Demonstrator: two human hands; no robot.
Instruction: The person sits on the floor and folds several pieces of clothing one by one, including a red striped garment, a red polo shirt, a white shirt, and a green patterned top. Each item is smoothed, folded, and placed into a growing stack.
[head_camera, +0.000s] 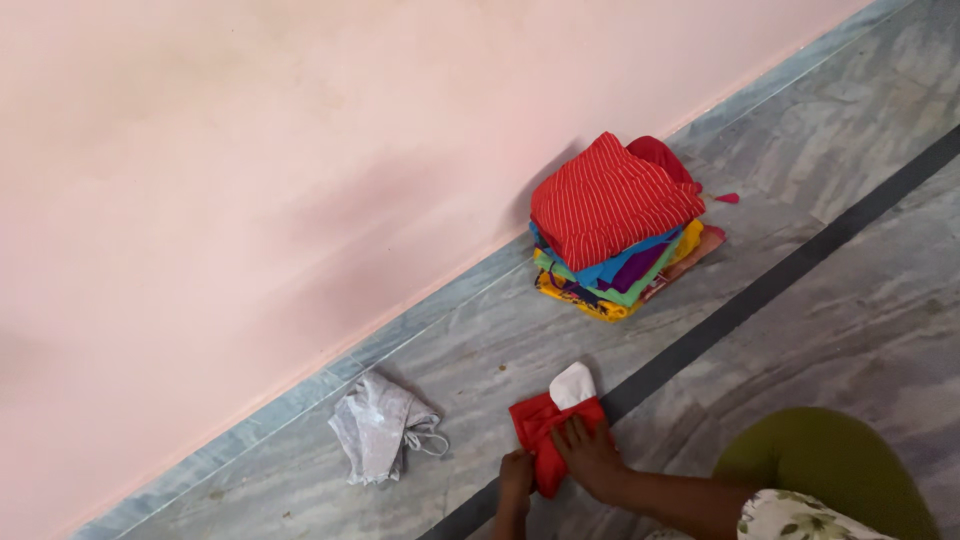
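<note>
A small red cloth (536, 425) lies on the grey marble floor (860, 300), with a white piece (572, 386) sticking out at its far end. My right hand (590, 455) presses flat on the red cloth. At the cloth's near left edge, my left hand (516, 475) pinches the fabric. Both hands reach in from the bottom of the view.
A stack of folded colourful clothes (618, 232), topped by a red white-striped garment, stands against the pink wall (300, 130). A crumpled pale grey cloth (378, 427) lies to the left. A dark stripe (780, 275) crosses the floor. My olive-clad knee (835, 465) is at bottom right.
</note>
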